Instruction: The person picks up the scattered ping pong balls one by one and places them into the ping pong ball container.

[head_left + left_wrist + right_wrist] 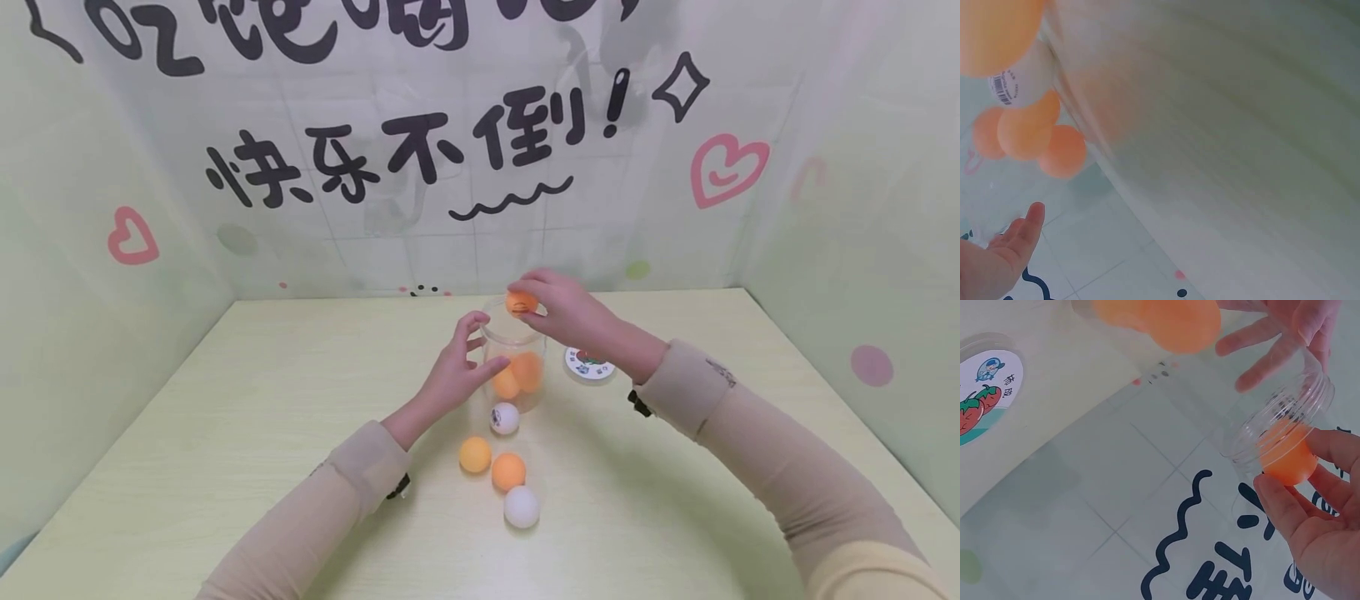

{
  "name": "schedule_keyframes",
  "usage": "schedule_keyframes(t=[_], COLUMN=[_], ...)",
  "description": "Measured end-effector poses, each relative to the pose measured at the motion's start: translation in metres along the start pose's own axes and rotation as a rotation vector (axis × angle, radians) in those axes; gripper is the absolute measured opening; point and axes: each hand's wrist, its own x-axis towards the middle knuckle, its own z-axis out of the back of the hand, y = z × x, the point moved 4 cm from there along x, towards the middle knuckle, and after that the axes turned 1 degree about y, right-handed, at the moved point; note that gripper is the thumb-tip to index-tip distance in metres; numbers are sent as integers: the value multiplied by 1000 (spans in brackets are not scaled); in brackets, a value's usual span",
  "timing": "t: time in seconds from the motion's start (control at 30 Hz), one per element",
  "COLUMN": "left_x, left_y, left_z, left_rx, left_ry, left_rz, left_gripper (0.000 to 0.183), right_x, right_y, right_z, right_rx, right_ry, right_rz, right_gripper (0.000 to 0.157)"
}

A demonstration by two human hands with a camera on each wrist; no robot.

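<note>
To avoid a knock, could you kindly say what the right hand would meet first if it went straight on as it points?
Probably the clear jar's rim, met by the orange ball that the right hand pinches, though depth is unclear and it might pass over.

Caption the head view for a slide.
Right hand holds an orange ball at the mouth of a clear jar, left hand alongside.

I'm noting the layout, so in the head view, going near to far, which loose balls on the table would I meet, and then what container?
Plain white ball, orange ball, yellow-orange ball, printed white ball, then the clear jar.
</note>
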Motion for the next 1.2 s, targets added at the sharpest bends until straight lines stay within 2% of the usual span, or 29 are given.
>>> schedule_keyframes(t=[0.2,0.33,0.53,0.63,0.8,0.97,1.1,1.2], left_x=[-1,0,-1,-1,-2,-3,-3,-3], left_y=[0,1,1,2,3,3,1,2], left_z=[0,0,0,1,2,2,2,2], left_rx=[-14,-18,-16,-14,-9,-5,-4,-4], left_ry=[0,2,3,5,8,5,1,-1], left_rz=[-8,-3,-3,-5,-6,-24,-48,-50], left_gripper=[60,59,60,60,59,60,62,62], right_x=[7,8,1,-5,-23,-48,-69,-87], right_y=[4,6,10,15,27,39,49,58], right_z=[-3,-4,1,4,3,-10,-31,-50], right_rx=[-26,-20,11,20,57,108,103,83], right_ry=[11,15,-9,-49,-108,-112,-52,45], right_rz=[54,56,65,108,224,325,413,472], right_gripper=[27,26,26,25,24,26,28,27])
